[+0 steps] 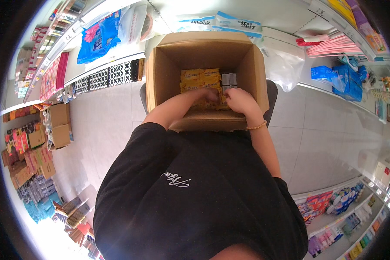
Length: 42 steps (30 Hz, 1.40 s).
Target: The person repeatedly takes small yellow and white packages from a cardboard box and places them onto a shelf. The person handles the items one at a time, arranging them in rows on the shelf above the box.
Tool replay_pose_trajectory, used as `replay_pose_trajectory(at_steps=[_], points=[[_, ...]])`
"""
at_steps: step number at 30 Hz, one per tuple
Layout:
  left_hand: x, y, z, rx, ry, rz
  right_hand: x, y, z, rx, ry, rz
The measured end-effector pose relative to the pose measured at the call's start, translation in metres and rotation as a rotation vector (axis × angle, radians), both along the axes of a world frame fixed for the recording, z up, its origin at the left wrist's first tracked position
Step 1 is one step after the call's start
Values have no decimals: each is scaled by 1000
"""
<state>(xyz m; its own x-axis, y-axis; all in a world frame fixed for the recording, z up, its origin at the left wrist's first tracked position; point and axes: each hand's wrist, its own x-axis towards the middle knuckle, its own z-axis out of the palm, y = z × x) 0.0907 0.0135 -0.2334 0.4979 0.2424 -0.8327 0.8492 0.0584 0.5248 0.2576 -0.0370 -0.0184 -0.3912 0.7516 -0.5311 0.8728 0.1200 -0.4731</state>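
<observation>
Before me stands an open cardboard box (206, 52), its flaps folded outward. Yellow printed packets (200, 76) lie in rows over most of its floor. Beside them, on the right, are several small pale grey packs (228, 79). My left hand (210, 95) reaches in over the yellow packets, its fingers blurred and bent downward. Close by, my right hand (240, 100) is at the near end of the grey packs with its fingers curled. A beaded bracelet (257, 126) circles my right wrist. Whether either hand grips anything is hidden.
The box rests on a dark seat or stool (271, 97). Just behind it, a white shelf (169, 13) holds blue-and-white packages (237, 24) and a clear plastic bag (284, 68). Opened cartons (59, 125) stand on the tiled floor (94, 146) at left. Stocked shelves (344, 214) line the lower right.
</observation>
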Motion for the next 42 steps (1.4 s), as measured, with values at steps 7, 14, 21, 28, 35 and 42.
replay_pose_trajectory(at_steps=[7, 14, 21, 28, 35, 42], points=[[16, 24, 95, 200, 157, -617, 5, 3, -6, 42, 60, -42], [-19, 15, 285, 500, 86, -635, 9, 6, 2, 88, 224, 1], [-79, 0, 353, 507, -407, -196, -3, 6, 32, 313, 558, -133], [-97, -14, 346, 529, -798, 140, 5, 11, 42, 18, 676, -191], [-90, -27, 327, 541, -1055, 526, 2, 7, 45, -45, 929, -220], [-82, -30, 306, 564, -1104, 836, 6, -1, 43, 12, 1060, -593]])
